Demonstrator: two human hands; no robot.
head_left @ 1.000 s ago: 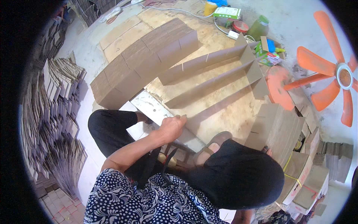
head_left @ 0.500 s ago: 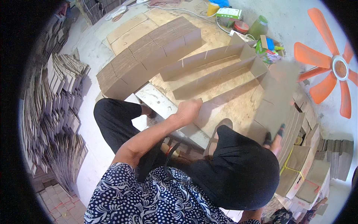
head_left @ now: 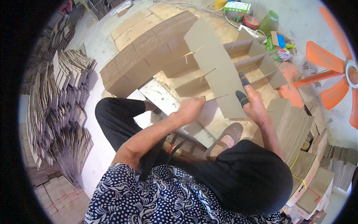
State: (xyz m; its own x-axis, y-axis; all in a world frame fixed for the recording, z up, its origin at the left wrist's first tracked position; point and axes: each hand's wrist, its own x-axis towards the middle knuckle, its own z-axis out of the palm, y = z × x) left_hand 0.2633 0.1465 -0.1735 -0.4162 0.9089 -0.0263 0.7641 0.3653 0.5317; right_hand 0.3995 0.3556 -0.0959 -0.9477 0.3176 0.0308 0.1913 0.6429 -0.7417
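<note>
My left hand (head_left: 191, 109) is closed on the near end of a long cardboard divider strip, one of several standing on edge side by side. My right hand (head_left: 255, 103), with dark covers on thumb and a finger, grips the right edge of a flat slotted cardboard strip (head_left: 218, 71). This strip lies tilted across the standing strips, its slots facing left. Whether its slots have engaged them, I cannot tell. Beyond it, a crosspiece (head_left: 257, 59) joins the standing strips at their far right end.
A long row of stacked slotted cardboard (head_left: 145, 56) stands at the far left of the board. More flat strips (head_left: 289, 119) are piled by my right knee. An orange fan (head_left: 335, 71), a green jar (head_left: 269, 23) and small boxes sit at right. Fanned cardboard stacks (head_left: 63, 108) line the left.
My right hand has come up and left from the pile by my knee, carrying the slotted strip over the standing ones. My left hand keeps its grip; the view has shifted slightly.
</note>
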